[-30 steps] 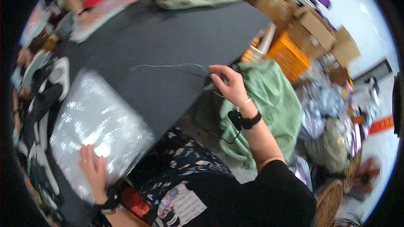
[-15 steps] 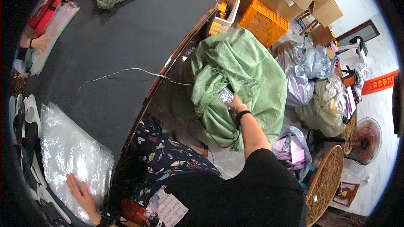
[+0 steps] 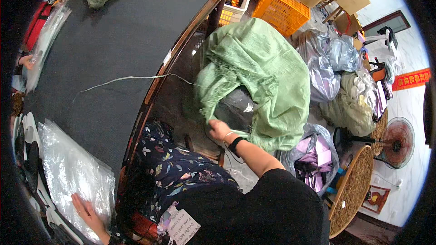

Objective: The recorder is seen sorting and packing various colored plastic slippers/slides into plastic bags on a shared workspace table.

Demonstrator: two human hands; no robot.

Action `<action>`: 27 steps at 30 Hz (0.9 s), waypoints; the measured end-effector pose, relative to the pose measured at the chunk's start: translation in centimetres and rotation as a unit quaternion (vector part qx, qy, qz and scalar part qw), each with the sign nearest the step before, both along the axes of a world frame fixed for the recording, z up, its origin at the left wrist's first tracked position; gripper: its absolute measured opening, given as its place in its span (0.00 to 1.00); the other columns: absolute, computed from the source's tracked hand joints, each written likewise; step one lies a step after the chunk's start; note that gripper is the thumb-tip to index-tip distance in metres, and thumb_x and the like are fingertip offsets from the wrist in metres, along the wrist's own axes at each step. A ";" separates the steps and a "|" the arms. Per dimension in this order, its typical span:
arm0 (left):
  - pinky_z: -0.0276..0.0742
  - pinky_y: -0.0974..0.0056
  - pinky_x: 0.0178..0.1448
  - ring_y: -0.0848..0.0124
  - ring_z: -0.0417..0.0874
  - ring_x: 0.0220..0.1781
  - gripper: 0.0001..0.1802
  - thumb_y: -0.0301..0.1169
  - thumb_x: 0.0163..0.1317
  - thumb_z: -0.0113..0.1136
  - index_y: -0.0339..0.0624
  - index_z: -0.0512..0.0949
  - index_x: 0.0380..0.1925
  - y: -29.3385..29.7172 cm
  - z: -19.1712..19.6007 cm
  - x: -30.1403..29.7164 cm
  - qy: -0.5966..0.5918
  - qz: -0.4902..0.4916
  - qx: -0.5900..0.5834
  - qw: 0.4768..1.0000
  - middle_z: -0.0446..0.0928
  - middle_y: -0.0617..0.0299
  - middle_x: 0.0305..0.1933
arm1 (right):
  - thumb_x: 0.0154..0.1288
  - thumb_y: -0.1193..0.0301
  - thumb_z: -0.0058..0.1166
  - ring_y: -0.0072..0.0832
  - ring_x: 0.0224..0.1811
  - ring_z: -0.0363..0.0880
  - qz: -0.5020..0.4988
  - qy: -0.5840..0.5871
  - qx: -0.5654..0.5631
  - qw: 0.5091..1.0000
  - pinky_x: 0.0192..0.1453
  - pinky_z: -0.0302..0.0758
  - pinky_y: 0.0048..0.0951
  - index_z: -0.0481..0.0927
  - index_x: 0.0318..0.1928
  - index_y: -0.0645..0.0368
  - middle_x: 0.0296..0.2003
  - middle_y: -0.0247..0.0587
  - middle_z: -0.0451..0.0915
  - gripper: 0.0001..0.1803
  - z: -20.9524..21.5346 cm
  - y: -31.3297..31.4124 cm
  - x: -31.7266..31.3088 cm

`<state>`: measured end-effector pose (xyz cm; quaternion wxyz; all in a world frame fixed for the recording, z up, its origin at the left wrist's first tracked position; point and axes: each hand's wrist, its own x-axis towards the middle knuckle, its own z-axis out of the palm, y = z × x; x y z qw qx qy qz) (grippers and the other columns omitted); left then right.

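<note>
My left hand (image 3: 87, 212) lies flat with fingers stretched on a stack of clear plastic bags (image 3: 75, 168) at the lower left of the dark table. Off the table's edge, a big green woven sack (image 3: 272, 72) stands with its frayed mouth pulled open. The rim of that mouth is pinched in my right hand (image 3: 220, 130), on the side nearest me. Through the opening shows something dark in shiny clear plastic (image 3: 234, 109); its kind I cannot make out. A thin pale string (image 3: 122, 79) runs from the sack across the table edge.
Black-and-white slipper-like pieces (image 3: 32, 154) line the table's left end. Another person's hand (image 3: 27, 61) rests by more clear bags (image 3: 47, 41). Beyond the sack are an orange crate (image 3: 284, 9), grey plastic bags (image 3: 318, 68), a fan (image 3: 394, 143) and a round tray (image 3: 352, 195).
My right hand has come out of the sack's mouth and moved toward me and left, taking hold of the rim. The opening is wider. My left hand stays on the bags.
</note>
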<state>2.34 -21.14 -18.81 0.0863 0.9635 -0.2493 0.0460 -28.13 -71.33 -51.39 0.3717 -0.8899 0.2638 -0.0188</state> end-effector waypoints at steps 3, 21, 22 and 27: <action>0.46 0.54 0.77 0.53 0.53 0.77 0.26 0.31 0.72 0.44 0.34 0.61 0.68 -0.3 0.2 0.0 -0.011 -0.024 0.025 0.999 0.58 0.50 0.74 | 0.53 0.70 0.54 0.58 0.45 0.75 0.019 -0.042 0.030 0.999 0.49 0.72 0.49 0.71 0.43 0.64 0.37 0.61 0.77 0.17 0.3 2.1 1.5; 0.46 0.52 0.76 0.52 0.54 0.76 0.26 0.33 0.73 0.43 0.34 0.61 0.68 0.9 0.3 -0.4 -0.037 -0.019 0.023 0.999 0.59 0.49 0.73 | 0.57 0.74 0.55 0.36 0.54 0.77 -0.109 -0.144 0.369 0.912 0.62 0.70 0.32 0.67 0.61 0.64 0.51 0.49 0.79 0.30 9.6 2.7 10.2; 0.46 0.52 0.76 0.52 0.54 0.76 0.26 0.33 0.73 0.43 0.34 0.61 0.68 0.4 -0.3 0.0 -0.034 -0.025 0.017 0.999 0.59 0.49 0.73 | 0.57 0.74 0.55 0.36 0.54 0.77 -0.114 -0.144 0.363 0.914 0.62 0.70 0.32 0.67 0.61 0.64 0.51 0.49 0.79 0.30 10.7 2.8 9.8; 0.46 0.53 0.76 0.53 0.53 0.76 0.27 0.32 0.72 0.44 0.35 0.61 0.69 -1.2 0.0 -0.2 -0.019 -0.012 0.023 0.999 0.59 0.49 0.74 | 0.60 0.77 0.55 0.24 0.51 0.71 -0.035 -0.140 0.424 0.894 0.58 0.69 0.29 0.69 0.55 0.61 0.47 0.35 0.76 0.22 12.6 7.4 8.7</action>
